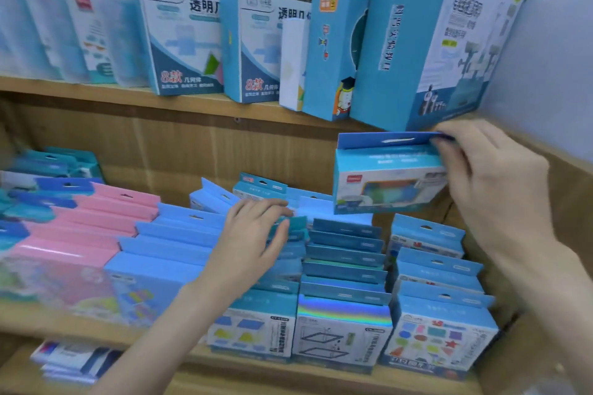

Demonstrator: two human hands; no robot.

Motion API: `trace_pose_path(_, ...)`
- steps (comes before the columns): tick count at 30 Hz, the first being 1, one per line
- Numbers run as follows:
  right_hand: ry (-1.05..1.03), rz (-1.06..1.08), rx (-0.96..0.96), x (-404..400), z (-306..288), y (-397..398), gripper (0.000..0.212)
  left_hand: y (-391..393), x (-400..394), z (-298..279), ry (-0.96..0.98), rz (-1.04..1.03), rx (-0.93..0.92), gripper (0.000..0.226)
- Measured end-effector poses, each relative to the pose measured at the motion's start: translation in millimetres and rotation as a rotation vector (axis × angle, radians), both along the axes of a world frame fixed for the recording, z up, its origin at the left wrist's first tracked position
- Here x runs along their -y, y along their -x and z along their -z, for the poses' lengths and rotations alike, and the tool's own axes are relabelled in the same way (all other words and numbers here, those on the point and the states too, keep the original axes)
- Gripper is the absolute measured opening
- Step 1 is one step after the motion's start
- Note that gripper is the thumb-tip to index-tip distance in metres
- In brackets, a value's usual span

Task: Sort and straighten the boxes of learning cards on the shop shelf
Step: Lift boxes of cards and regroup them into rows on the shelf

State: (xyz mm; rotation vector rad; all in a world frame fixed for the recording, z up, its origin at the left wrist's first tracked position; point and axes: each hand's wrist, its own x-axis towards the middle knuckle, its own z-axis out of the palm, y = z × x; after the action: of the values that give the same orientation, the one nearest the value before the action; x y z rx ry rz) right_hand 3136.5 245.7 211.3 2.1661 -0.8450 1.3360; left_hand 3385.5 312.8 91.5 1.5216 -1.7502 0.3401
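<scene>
Right hand (491, 183) pinches the hang tab of a blue box (388, 179), lifted clear above the rows at centre right of frame. Left hand (253, 234), fingers relaxed, rests on the box tops of a middle row (282, 253) on the lower shelf (205, 359).

Left hand (253, 234): reaches in from the lower left, bare forearm rising diagonally; palm down, fingers (272, 205) loosely spread and slightly bent, thumb apart below them.
Right hand (491, 176): raised at the right, wrist bent, forearm entering from the lower right corner; fingertips and thumb curled together in a pinch.
</scene>
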Motion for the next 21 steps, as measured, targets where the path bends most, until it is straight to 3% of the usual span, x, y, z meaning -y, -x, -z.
trace_pose_path(6, -0.078, -0.160, -0.058, -21, -19, -94, 0.017, -90, -47, 4, 0.039, -0.175, -0.004, 0.029)
trace_pose_path(14, -0.190, -0.374, -0.089, -33, -15, -287, 0.019, -246, -126, 8, -0.011, -0.359, 0.004, 0.032)
trace_pose_path(19, -0.130, -0.327, -0.230, -34, 7, -406, 0.008, -332, -155, 19, -0.169, -0.407, -0.034, 0.037)
trace_pose_path(21, -0.194, -0.258, -0.357, -29, 20, -444, 0.007, -347, -158, 27, -0.223, -0.410, -0.018, 0.037)
